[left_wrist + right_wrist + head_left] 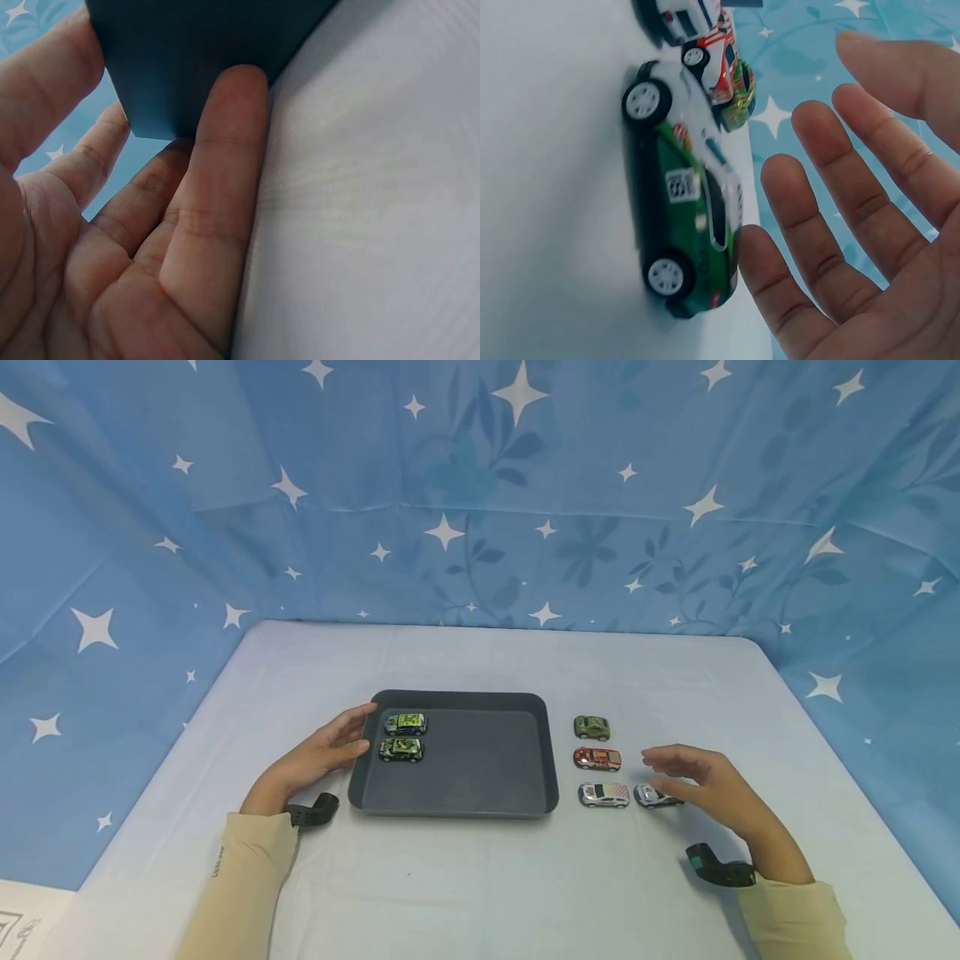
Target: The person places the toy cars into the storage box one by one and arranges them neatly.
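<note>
My left hand rests against the left side of a dark grey tray. In the left wrist view, extended fingers touch the tray's outer wall. Inside the tray, near that side, a yellow-green and blue toy car stands behind a camouflage toy car. My right hand hovers with loosely bent fingers, holding nothing, over a silver toy car. Its green side shows in the right wrist view, close beside the fingertips.
Right of the tray, a green camouflage toy car, a red toy car and a white toy car form a column. A white cloth covers the table. Behind it hangs a blue star-patterned curtain.
</note>
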`<state>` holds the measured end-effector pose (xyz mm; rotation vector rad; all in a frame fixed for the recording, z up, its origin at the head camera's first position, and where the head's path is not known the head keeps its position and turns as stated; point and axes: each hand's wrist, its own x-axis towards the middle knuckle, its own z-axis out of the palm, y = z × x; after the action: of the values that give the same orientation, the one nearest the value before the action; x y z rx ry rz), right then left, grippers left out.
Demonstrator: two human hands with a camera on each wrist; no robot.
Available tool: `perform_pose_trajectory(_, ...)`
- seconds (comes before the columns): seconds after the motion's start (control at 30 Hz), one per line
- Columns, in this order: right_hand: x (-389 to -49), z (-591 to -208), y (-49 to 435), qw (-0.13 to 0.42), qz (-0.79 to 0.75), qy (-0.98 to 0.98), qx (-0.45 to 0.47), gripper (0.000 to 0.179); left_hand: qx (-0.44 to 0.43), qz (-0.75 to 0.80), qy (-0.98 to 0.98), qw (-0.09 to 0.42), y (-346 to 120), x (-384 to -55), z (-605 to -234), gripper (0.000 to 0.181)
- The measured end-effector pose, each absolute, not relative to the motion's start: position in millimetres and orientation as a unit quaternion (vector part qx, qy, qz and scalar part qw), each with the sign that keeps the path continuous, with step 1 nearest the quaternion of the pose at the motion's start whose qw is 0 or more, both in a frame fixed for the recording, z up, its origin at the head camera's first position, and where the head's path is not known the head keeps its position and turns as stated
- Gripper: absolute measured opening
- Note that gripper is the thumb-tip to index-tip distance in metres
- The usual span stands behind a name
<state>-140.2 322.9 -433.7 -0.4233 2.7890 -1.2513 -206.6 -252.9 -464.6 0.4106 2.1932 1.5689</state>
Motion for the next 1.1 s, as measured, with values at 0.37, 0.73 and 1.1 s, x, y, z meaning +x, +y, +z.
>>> perform_pose_trajectory(0.37, -139, -439, 330, 0.046, -0.377, 0.918, -0.118, 0.041, 0.145, 0.564, 0.787, 0.206, -253, -208, -466, 0.074)
perform_pose_trajectory(0.73, -139, -443, 336, 0.068, -0.359, 0.924, -0.115, 0.046, 0.149, 0.565, 0.785, 0.206, -253, -208, -467, 0.074)
perform_pose_trajectory(1.1, -139, -448, 338, 0.094, -0.343, 0.930, -0.093, 0.051, 0.151, 0.565, 0.784, 0.207, -255, -209, -467, 0.074)
